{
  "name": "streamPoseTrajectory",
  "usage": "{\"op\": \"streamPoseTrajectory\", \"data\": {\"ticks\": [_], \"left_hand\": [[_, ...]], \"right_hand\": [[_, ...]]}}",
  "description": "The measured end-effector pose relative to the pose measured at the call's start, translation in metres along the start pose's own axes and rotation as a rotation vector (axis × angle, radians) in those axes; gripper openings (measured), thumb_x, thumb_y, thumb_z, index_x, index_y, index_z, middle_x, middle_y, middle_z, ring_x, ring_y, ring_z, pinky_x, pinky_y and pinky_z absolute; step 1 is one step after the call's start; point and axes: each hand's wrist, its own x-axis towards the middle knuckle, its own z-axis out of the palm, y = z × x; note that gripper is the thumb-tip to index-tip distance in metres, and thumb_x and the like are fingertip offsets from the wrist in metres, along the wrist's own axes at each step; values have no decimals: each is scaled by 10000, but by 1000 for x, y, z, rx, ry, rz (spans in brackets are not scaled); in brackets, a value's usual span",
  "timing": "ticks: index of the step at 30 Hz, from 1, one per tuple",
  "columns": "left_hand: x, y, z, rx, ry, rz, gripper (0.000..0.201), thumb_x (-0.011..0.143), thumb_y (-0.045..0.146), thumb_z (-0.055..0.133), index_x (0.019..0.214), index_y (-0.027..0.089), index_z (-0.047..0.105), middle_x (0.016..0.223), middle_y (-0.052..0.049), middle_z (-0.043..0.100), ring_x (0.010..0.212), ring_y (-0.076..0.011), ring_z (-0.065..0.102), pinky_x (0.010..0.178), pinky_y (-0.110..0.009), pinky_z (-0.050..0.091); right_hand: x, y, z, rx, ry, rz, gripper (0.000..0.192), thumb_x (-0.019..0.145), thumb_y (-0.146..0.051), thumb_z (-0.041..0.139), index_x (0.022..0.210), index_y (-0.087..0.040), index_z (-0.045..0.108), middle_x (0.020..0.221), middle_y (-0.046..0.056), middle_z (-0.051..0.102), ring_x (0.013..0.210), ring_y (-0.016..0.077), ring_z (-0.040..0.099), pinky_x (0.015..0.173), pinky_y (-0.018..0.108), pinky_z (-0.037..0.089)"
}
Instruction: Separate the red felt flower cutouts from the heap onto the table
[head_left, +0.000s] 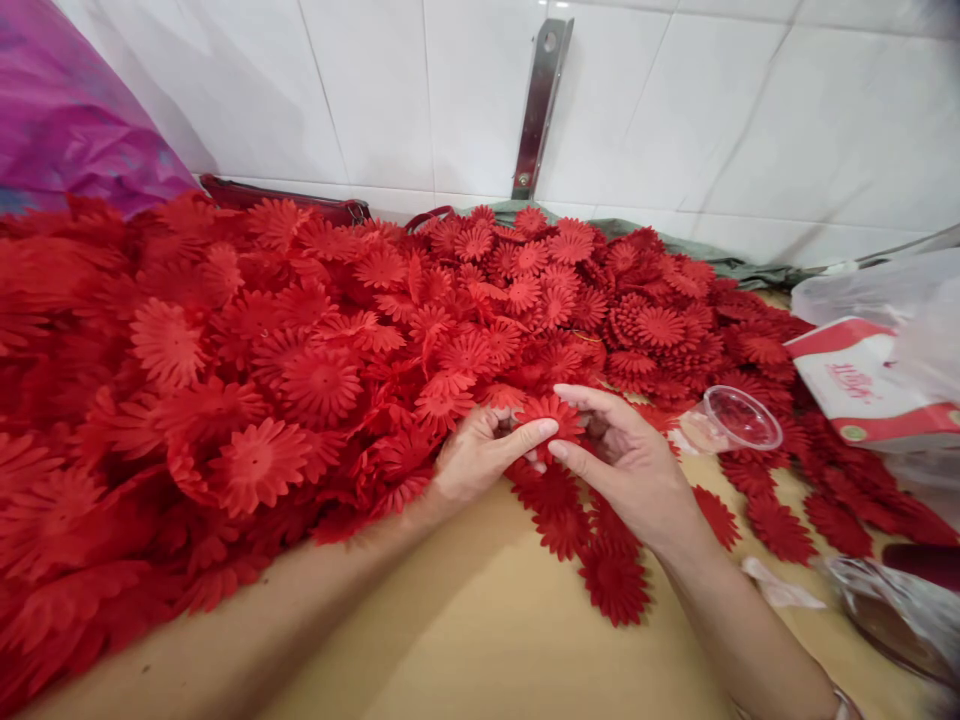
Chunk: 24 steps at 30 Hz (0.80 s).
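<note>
Across the left and centre of the frame a deep heap of red fabric flowers [247, 370] covers the wooden table [480, 640], running back to the white tiled wall [375, 90], with a pink plastic bag [67, 110] in the upper left corner. Just right of centre the left hand [480, 455] and the right hand [626, 465] meet over one red flower piece [551, 412]. Both hands pinch it, the left thumb and the right forefinger nearly touching at its lower edge, the other fingers curled behind the petals. Loose flowers [600, 560] lie flat on the bare wood below the hands. To the right a clear plastic cup [731, 420] lies tipped on its side, and further right sits a white and red packet [862, 385] under a clear bag. Handling the piece well seems to call for a light fingertip grip at the petal edge, so layers peel apart without creasing, and for keeping it above the heap.
</note>
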Motion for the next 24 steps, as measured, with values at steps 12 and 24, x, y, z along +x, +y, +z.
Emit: {"op": "streamPoseTrajectory", "data": {"ticks": [12,24], "left_hand": [[1,-3,2,-44,15,-10,392,704,537,824,744,160,726,650,4,685,545,-98,556,584,-230,484],[0,-3,0,-20,-49,20,416,745,560,788,705,154,702,689,18,642,668,-106,549,734,-243,472]], "right_hand": [[0,1,1,4,6,-4,483,860,-255,750,1316,-346,617,1302,14,649,1113,162,646,1006,326,534],[7,13,-2,260,226,53,65,871,-312,740,892,-270,696,957,-16,670,924,146,616,894,289,490]]}}
